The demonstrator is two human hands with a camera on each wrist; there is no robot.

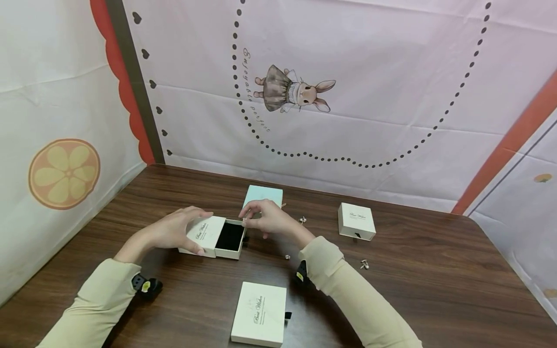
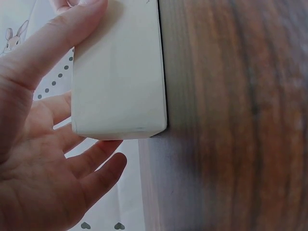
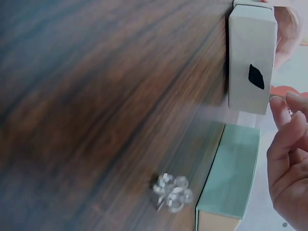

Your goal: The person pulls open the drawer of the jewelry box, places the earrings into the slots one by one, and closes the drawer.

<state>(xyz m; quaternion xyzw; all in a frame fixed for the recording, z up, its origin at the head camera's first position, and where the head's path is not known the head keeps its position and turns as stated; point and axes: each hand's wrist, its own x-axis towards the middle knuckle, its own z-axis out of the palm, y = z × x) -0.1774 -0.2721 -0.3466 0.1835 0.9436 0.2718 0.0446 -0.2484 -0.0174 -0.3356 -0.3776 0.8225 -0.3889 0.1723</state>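
Observation:
A white slide-out jewelry box (image 1: 204, 234) lies on the table with its drawer (image 1: 228, 253) pulled partway out to the right, showing a black lining (image 1: 230, 236). My left hand (image 1: 173, 229) grips the sleeve of this box, thumb on the near side and fingers on the far side. Over the drawer's far right corner, my right hand (image 1: 271, 220) pinches a small sparkly stud earring (image 3: 290, 112), mostly covered by the fingertips. On the drawer's front shows a black pull tab (image 3: 256, 77). Behind the right hand lies a light-blue box (image 1: 264, 194).
A crystal flower earring (image 3: 174, 192) lies beside the blue box. Another small stud (image 1: 287, 257) and a pair of studs (image 1: 364, 264) lie further right and nearer. Closed white boxes stand at back right (image 1: 357, 220) and front (image 1: 259, 314). A printed cloth (image 1: 370, 96) hangs behind the table.

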